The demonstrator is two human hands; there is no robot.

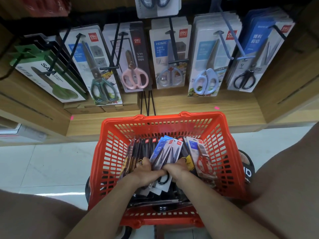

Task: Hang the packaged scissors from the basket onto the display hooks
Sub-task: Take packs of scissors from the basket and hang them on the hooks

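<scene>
Two hands (150, 171) among packaged scissors (165, 152) in one red basket (229, 152)

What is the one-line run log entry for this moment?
stage: picking | left hand: in red basket, on packs | right hand: grips blue-card scissors pack | display hooks: untouched

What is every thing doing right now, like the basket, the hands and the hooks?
Red basket: on the floor, holding scissor packs.
Left hand: inside basket, among packs.
Right hand: inside basket, on a blue pack.
Display hooks: loaded with hanging packs.
Red-handled scissors pack: leaning in basket.
</scene>
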